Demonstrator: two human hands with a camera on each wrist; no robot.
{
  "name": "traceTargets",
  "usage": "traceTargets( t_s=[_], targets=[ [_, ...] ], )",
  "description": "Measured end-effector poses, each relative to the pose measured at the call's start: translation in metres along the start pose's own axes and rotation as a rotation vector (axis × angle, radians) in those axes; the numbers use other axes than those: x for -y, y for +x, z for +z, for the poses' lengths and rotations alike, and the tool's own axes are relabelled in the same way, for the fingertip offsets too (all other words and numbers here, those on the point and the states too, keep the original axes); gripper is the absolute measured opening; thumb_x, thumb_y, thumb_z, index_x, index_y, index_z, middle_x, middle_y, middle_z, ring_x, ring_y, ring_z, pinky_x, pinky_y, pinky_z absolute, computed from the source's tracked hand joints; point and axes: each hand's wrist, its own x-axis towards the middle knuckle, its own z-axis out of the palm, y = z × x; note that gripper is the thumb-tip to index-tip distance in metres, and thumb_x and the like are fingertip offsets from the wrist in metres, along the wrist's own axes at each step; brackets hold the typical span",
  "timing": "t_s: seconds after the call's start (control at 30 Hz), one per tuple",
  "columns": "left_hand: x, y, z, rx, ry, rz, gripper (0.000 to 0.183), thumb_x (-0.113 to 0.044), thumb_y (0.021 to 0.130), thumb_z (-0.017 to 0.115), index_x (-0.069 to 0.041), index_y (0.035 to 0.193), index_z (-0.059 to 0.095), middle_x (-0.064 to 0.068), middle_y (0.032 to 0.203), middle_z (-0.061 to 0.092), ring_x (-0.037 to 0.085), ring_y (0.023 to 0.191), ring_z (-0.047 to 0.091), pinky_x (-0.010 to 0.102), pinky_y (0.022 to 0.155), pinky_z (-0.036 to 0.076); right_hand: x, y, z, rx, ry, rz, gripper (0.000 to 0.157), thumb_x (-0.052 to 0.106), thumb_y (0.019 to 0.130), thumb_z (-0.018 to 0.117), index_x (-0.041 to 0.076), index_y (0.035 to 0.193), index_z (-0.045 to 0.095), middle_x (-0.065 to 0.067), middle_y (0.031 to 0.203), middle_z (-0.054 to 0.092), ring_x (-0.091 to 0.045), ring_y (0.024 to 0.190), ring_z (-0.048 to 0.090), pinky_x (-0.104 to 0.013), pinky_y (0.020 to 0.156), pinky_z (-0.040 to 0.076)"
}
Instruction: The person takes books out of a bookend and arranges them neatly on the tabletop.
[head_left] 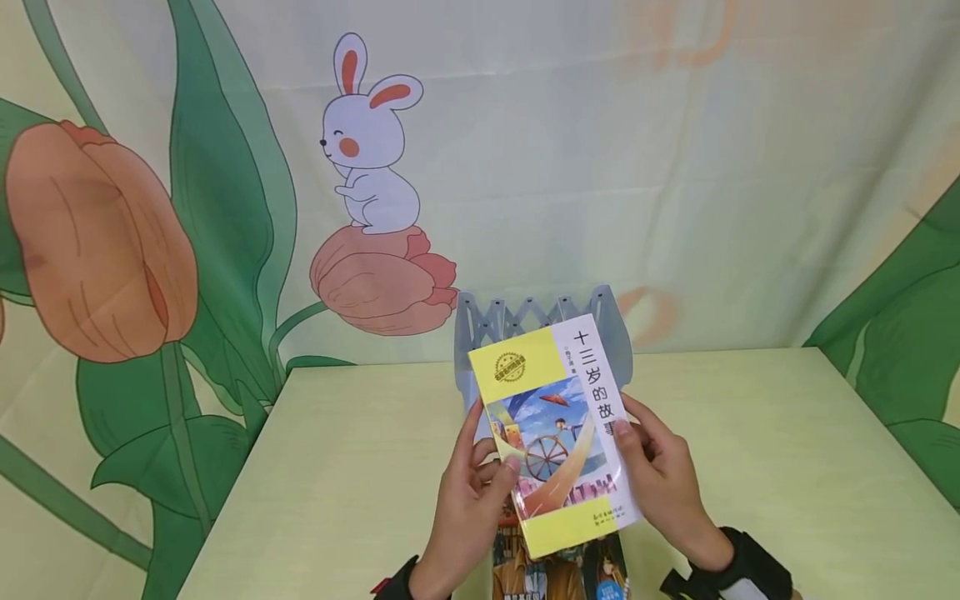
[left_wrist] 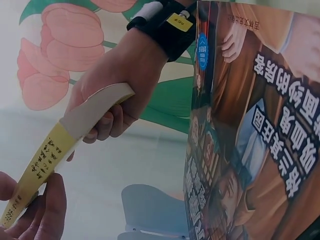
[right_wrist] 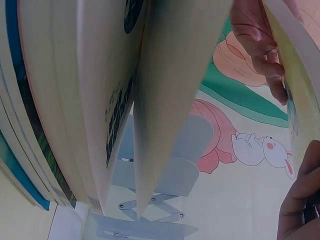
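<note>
A paperback book (head_left: 551,442) with a yellow and white cover is held tilted between both hands. My left hand (head_left: 472,500) grips its left edge, thumb on the front cover and fingers behind. On the opposite edge, my right hand (head_left: 667,479) pinches the book, its thumb over the white strip. Seen edge-on in the left wrist view, the book bends slightly. Below it lies another book (head_left: 540,575) with a dark brown illustrated cover, partly hidden by the held one. Several stacked books (right_wrist: 50,110) show their page edges close up in the right wrist view.
Behind the books stands a grey-blue expandable rack (head_left: 617,342) with a lattice of crossed bars. Everything is on a pale yellow table (head_left: 360,467), backed by a curtain (head_left: 525,167) printed with a rabbit and tulips.
</note>
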Motion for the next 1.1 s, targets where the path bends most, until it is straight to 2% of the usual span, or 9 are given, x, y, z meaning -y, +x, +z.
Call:
traceTargets(
  t_s=[0.03, 0.13, 0.23, 0.37, 0.5, 0.63, 0.73, 0.9, 1.1],
  targets=[
    [0.000, 0.000, 0.000, -0.006, 0.004, 0.001, 0.076, -0.020, 0.100, 0.058, -0.033, 0.158, 0.011, 0.012, 0.124, 0.063, 0.014, 0.092, 0.070, 0.021, 0.074, 0.048, 0.001, -0.001, 0.000, 0.001, 0.002, -0.002, 0.038, 0.004, 0.101, 0.050, 0.008, 0.138, 0.055, -0.016, 0.081, 0.072, -0.007, 0.054, 0.063, -0.026, 0.043, 0.049],
    [-0.001, 0.000, -0.001, -0.015, 0.028, 0.011, 0.074, -0.021, 0.100, 0.057, -0.034, 0.157, 0.013, 0.011, 0.123, 0.065, 0.012, 0.079, 0.067, 0.020, 0.071, 0.047, 0.002, -0.001, -0.001, 0.005, 0.006, -0.008, 0.038, 0.004, 0.100, 0.051, 0.008, 0.138, 0.055, -0.016, 0.081, 0.072, -0.007, 0.054, 0.063, -0.026, 0.043, 0.049],
    [-0.001, 0.000, -0.003, -0.020, 0.052, 0.021, 0.071, -0.022, 0.101, 0.056, -0.036, 0.157, 0.015, 0.010, 0.121, 0.066, 0.008, 0.062, 0.053, 0.020, 0.062, 0.041, 0.004, -0.002, -0.002, 0.017, 0.002, -0.001, 0.040, 0.004, 0.100, 0.051, 0.009, 0.140, 0.054, -0.015, 0.082, 0.072, -0.007, 0.055, 0.063, -0.026, 0.044, 0.049],
    [-0.001, 0.000, -0.005, -0.024, 0.081, 0.028, 0.068, -0.021, 0.102, 0.054, -0.035, 0.156, 0.017, 0.008, 0.117, 0.067, 0.005, 0.055, 0.040, 0.021, 0.058, 0.037, 0.006, -0.004, -0.003, 0.055, 0.024, 0.015, 0.044, 0.004, 0.100, 0.051, 0.009, 0.143, 0.050, -0.018, 0.096, 0.072, -0.008, 0.060, 0.065, -0.028, 0.046, 0.051],
    [-0.001, 0.001, -0.007, -0.023, 0.090, 0.028, 0.066, -0.020, 0.102, 0.054, -0.034, 0.156, 0.020, 0.007, 0.099, 0.062, 0.004, 0.055, 0.036, 0.021, 0.059, 0.036, 0.006, -0.007, -0.005, 0.100, 0.040, 0.003, 0.049, -0.001, 0.099, 0.049, 0.006, 0.147, 0.045, -0.023, 0.104, 0.071, -0.008, 0.066, 0.068, -0.029, 0.049, 0.053],
    [-0.002, 0.001, -0.010, -0.014, 0.093, 0.022, 0.064, -0.021, 0.101, 0.055, -0.035, 0.155, 0.025, 0.007, 0.081, 0.045, 0.004, 0.053, 0.030, 0.019, 0.057, 0.033, 0.006, -0.010, -0.006, 0.129, 0.014, -0.003, 0.053, -0.003, 0.098, 0.050, 0.007, 0.149, 0.042, -0.019, 0.100, 0.073, -0.007, 0.067, 0.067, -0.028, 0.051, 0.053],
    [-0.004, 0.001, -0.013, -0.003, 0.115, 0.015, 0.062, -0.022, 0.101, 0.056, -0.034, 0.154, 0.027, 0.006, 0.079, 0.047, 0.004, 0.053, 0.031, 0.019, 0.057, 0.032, 0.006, -0.013, -0.008, 0.153, -0.009, 0.001, 0.054, -0.002, 0.098, 0.050, 0.008, 0.150, 0.040, -0.017, 0.101, 0.073, -0.006, 0.068, 0.066, -0.028, 0.052, 0.053],
    [-0.004, 0.003, -0.017, 0.023, 0.206, 0.037, 0.061, -0.023, 0.101, 0.056, -0.029, 0.154, 0.029, 0.004, 0.077, 0.052, 0.005, 0.060, 0.045, 0.020, 0.059, 0.037, 0.005, -0.017, -0.010, 0.194, -0.014, 0.000, 0.055, -0.001, 0.099, 0.049, 0.009, 0.151, 0.037, -0.016, 0.106, 0.074, -0.007, 0.071, 0.067, -0.028, 0.054, 0.054],
    [0.000, 0.003, -0.020, 0.041, 0.258, 0.022, 0.061, -0.023, 0.101, 0.056, -0.032, 0.154, 0.028, 0.000, 0.073, 0.053, 0.006, 0.058, 0.047, 0.020, 0.061, 0.042, 0.004, -0.022, -0.010, 0.223, -0.027, 0.015, 0.057, 0.000, 0.099, 0.049, 0.011, 0.153, 0.034, -0.017, 0.107, 0.074, -0.006, 0.070, 0.066, -0.028, 0.055, 0.054]
  ],
)
